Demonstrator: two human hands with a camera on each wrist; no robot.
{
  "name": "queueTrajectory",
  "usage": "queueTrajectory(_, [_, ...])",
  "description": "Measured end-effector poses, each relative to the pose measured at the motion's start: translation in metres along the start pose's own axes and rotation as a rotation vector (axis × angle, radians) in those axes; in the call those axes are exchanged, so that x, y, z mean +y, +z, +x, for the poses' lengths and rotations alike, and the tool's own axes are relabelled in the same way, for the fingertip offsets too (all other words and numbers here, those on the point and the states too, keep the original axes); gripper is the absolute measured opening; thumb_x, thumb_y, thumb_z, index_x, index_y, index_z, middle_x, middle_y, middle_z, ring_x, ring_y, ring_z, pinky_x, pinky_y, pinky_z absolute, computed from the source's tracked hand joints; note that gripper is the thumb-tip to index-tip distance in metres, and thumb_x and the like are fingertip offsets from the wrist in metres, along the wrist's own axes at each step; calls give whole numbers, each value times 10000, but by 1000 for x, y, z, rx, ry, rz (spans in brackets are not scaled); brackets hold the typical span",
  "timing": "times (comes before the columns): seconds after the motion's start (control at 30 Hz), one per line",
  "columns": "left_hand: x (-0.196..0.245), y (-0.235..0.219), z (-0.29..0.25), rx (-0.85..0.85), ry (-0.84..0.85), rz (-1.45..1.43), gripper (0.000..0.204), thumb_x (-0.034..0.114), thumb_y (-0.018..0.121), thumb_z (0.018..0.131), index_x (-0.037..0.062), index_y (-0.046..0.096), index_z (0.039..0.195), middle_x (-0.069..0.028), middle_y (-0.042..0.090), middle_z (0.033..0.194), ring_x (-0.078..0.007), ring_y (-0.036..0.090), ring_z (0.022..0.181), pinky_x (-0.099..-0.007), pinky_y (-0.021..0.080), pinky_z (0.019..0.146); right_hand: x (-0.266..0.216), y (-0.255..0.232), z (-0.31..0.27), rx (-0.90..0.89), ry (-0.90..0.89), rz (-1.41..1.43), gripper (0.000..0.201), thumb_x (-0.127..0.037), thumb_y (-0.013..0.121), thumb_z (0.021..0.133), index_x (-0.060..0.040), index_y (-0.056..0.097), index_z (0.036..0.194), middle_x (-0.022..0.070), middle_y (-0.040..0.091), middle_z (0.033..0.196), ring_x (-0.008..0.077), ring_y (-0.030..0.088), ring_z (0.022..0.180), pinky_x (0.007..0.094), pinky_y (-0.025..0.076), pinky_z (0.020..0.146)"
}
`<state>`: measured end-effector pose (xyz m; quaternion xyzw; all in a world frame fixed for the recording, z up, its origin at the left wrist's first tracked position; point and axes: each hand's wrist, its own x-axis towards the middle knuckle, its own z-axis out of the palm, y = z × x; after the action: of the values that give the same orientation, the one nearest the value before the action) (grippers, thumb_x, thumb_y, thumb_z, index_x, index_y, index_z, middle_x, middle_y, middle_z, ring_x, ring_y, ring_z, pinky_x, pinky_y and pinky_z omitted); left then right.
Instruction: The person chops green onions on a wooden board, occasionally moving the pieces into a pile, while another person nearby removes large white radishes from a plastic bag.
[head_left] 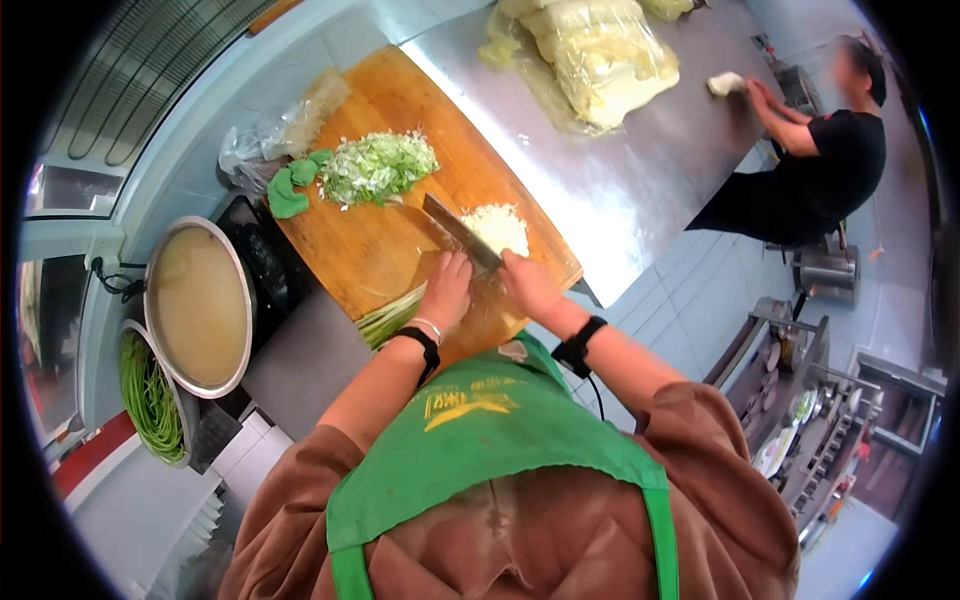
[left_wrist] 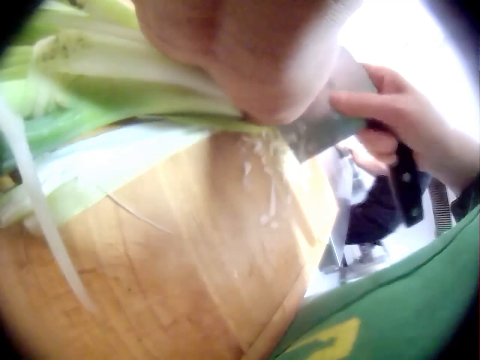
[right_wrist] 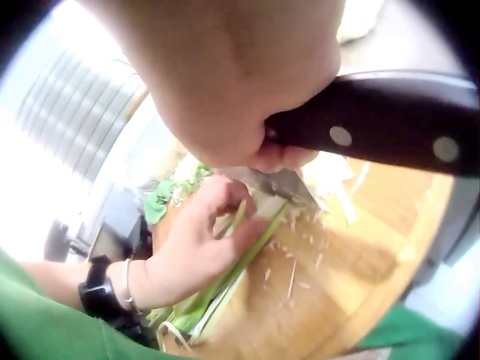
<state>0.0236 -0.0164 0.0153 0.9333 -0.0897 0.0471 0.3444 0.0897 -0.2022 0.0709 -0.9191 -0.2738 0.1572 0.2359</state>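
My right hand (head_left: 530,285) grips the black handle (right_wrist: 375,124) of a cleaver (head_left: 458,230), its blade angled across the wooden cutting board (head_left: 365,255). Beside the blade, my left hand (head_left: 447,292) holds a bundle of green onions (left_wrist: 135,82) down on the board, fingers curled over the stalks in the right wrist view. The stalks' cut ends meet the blade, and small white bits lie scattered there. A heap of finely chopped white pieces (head_left: 503,228) lies just beyond the cleaver. Farther back sits a larger heap of chopped green onion (head_left: 375,166).
A green cloth (head_left: 288,200) and plastic bags (head_left: 250,150) lie along the board's left edge. Left of it stand a large pot of cloudy liquid (head_left: 200,305) and a basin of long green vegetables (head_left: 150,400). Bagged dough (head_left: 600,60) rests on the steel table; another person (head_left: 840,150) works beyond.
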Motion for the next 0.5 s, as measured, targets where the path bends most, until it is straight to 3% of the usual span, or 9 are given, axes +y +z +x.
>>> queueTrajectory(0.1, [0, 1, 0, 114, 49, -76, 243, -3, 686, 765, -14, 585, 986, -188, 533, 1079, -410, 501, 1045, -469, 463, 936, -15, -14, -4, -62, 24, -3, 146, -148, 580, 955, -26, 516, 1006, 250, 677, 843, 466, 664, 762, 556, 517, 665])
queueTrajectory(0.2, [-3, 3, -3, 16, 4, -22, 255, 5, 693, 768, -16, 593, 1002, -186, 538, 1090, -403, 506, 1066, -461, 467, 944, -23, -3, -5, -160, 101, -163, 144, -94, 579, 935, -21, 531, 1050, 234, 684, 885, 448, 686, 799, 543, 535, 684])
queueTrajectory(0.4, [-3, 3, -2, 71, 37, -28, 260, -1, 687, 761, -14, 599, 1005, -184, 535, 1085, -397, 509, 1070, -459, 470, 948, -9, -7, 4, 11, -34, -4, 122, -135, 589, 952, -33, 531, 985, 237, 688, 830, 445, 683, 760, 551, 527, 677])
queueTrajectory(0.5, [-2, 3, -4, 46, 6, -48, 315, -18, 674, 739, -12, 616, 1049, -179, 554, 1165, -383, 505, 1130, -443, 467, 994, -25, -10, -2, -169, 102, -159, 84, -104, 549, 952, -41, 541, 1007, 226, 695, 853, 448, 684, 770, 537, 536, 669])
